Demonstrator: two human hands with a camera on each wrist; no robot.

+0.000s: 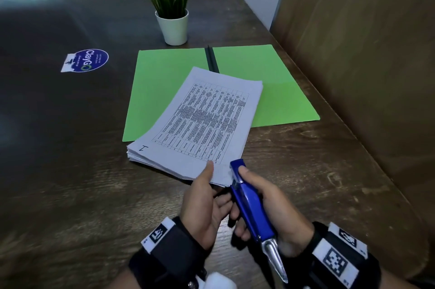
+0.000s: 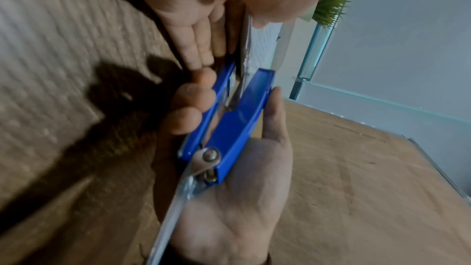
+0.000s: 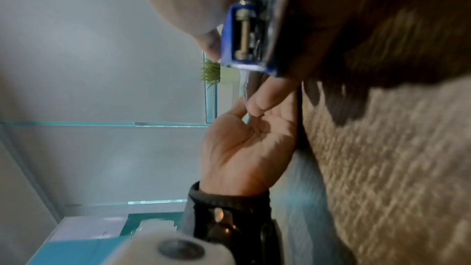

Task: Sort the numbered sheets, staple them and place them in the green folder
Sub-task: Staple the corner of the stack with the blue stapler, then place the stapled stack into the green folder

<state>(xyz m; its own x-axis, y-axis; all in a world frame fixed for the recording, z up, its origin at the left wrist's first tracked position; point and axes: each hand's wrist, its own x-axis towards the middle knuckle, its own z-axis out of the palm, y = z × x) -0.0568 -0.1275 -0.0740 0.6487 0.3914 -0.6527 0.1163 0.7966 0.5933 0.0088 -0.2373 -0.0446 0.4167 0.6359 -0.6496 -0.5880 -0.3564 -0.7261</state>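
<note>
Sheets (image 1: 202, 121), limp and prone to fanning (corner best), lie on the green folder (image 1: 277, 81); left hand (image 1: 204, 197) pinches their near corner, right hand (image 1: 270, 204) clasps the blue stapler (image 1: 249, 201) straddling it.

Head view looks down over the table (image 1: 70, 171); both wrist views sit close, sharing the stapler (image 2: 229, 120).

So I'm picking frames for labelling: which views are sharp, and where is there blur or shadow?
Head view: dim, stack of sheets fairly sharp. Left wrist view: stapler clear enough, table smeared, with a dark shadow. Right wrist view: blurred throughout, left hand soft.
</note>
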